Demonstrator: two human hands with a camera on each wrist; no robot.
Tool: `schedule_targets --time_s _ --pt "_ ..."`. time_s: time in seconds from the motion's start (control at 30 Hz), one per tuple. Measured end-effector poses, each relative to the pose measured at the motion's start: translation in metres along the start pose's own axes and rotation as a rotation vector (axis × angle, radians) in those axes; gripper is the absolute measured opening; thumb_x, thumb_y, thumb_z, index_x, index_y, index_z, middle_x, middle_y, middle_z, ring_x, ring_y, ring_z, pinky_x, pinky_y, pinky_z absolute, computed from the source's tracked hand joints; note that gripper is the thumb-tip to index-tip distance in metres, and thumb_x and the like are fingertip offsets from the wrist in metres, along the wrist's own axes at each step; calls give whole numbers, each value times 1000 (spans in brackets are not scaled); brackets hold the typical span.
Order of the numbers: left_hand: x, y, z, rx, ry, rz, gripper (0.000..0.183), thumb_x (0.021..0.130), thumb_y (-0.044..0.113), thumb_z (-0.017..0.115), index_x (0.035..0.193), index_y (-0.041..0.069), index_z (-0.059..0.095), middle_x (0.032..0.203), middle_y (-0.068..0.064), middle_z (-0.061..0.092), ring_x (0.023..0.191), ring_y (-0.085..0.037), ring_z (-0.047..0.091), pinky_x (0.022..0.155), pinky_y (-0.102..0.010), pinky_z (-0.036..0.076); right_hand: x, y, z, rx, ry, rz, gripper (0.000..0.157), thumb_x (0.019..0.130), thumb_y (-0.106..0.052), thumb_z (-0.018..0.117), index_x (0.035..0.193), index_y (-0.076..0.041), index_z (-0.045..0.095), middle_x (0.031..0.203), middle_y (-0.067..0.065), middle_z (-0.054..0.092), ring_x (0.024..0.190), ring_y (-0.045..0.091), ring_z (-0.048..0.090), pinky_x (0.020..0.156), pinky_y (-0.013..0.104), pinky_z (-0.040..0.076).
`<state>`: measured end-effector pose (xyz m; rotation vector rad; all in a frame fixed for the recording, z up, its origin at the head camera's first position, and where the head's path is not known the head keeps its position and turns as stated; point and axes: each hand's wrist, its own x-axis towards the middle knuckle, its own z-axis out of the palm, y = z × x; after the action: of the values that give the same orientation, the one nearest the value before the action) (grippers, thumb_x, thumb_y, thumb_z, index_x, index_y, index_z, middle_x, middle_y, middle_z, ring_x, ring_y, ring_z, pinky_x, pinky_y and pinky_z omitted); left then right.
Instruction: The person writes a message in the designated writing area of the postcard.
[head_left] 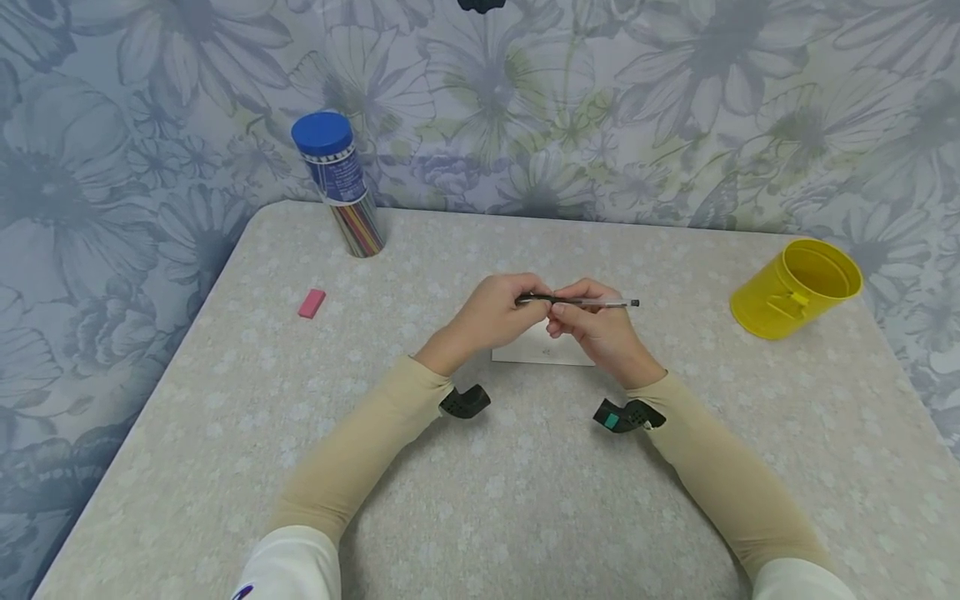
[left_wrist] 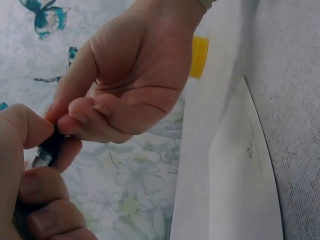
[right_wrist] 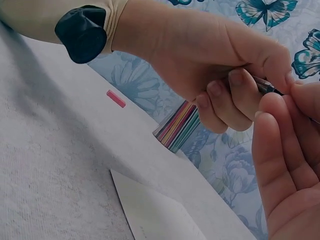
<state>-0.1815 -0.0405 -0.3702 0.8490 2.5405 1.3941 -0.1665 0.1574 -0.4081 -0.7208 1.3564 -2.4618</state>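
A pen (head_left: 600,302) with a clear barrel and dark parts lies nearly level above a white paper (head_left: 543,354), held between both hands. My left hand (head_left: 501,310) grips its left part with curled fingers, and the right wrist view shows its dark section (right_wrist: 265,86) coming out of that grip. With thumb and fingertips, my right hand (head_left: 598,329) pinches the pen close to the left fingers; the clear end sticks out to the right past the hand. Fingers hide much of the pen's middle in the left wrist view, where a black piece (left_wrist: 52,142) shows between the fingertips.
A pink eraser (head_left: 312,303) lies on the left of the table (head_left: 525,500). Behind it stands a clear tube of coloured pencils with a blue lid (head_left: 322,133). To the right is a yellow cup (head_left: 772,300) with an open top. A floral-patterned wall borders the table's back.
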Motion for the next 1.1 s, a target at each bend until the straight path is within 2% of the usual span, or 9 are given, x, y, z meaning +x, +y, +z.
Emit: schedule_targets --time_s 0.1,0.3,0.67,0.9,1.0,1.1 --pt "0 -2 1 22 24 42 24 98 19 54 101 12 76 86 -2 72 59 -11 42 58 -23 36 0 0 1 16 -7 -8 13 93 -4 71 104 -11 74 92 3 79 77 12 76 74 24 61" --pt "0 -4 4 5 73 106 22 96 16 56 96 10 77 85 -4 75 59 -10 46 58 -21 40 0 -1 4 11 -9 -40 14 93 -3 72 104 -11 75 91 3 79 78 12 76 74 23 61" --pt "-1 -3 4 -49 91 104 20 96 16 60 93 8 78 83 -5 75 58 -8 46 56 -20 40 -1 -2 7 21 -15 -74 16 93 -2 71 105 -11 76 93 3 79 80 12 76 74 23 61" --pt "0 -4 4 -94 82 94 19 97 16 62 93 7 78 82 -7 74 53 -9 40 53 -22 37 -2 -2 8 -17 21 -73 14 92 -4 72 103 -11 75 93 2 79 79 12 77 74 23 61" --pt "0 -4 5 -101 81 97 19 98 15 62 94 6 78 84 -8 75 54 -8 43 55 -21 39 -2 -3 9 -24 28 -76 13 91 -5 73 103 -11 76 93 3 80 79 12 77 74 23 61" --pt "0 -5 5 -116 82 92 18 98 15 63 96 5 78 89 -10 77 60 -9 54 58 -20 44 -1 -3 10 -28 31 -84 13 91 -5 74 103 -11 76 93 3 80 79 12 77 74 24 62"
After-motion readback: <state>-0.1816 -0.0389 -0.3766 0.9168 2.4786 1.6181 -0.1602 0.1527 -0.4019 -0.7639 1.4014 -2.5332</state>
